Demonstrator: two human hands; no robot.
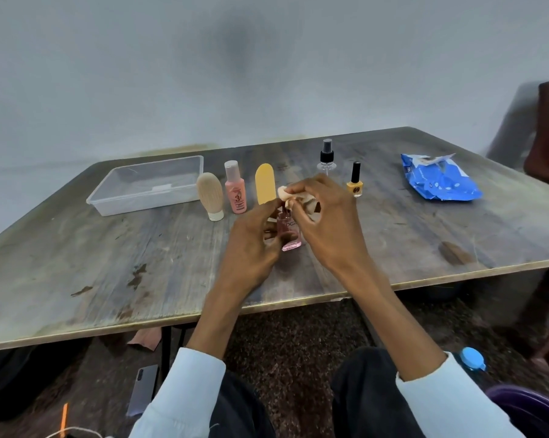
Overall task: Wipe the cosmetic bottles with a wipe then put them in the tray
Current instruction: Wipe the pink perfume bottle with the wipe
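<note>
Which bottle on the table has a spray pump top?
The clear spray bottle, farthest back, behind the right hand. It alone has a black pump nozzle; the yellow nail polish bottle beside it has a plain black cap.

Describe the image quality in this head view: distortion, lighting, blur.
Head view: wide-angle bending curves the table edges; soft, even light; a dark smudge on the wall; the left hand, right hand and pink bottle look slightly soft.

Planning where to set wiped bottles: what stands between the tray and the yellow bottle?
In the head view, two bottles stand between the tray and the yellow bottle: the beige bottle, cap down, then the pink bottle.
</note>
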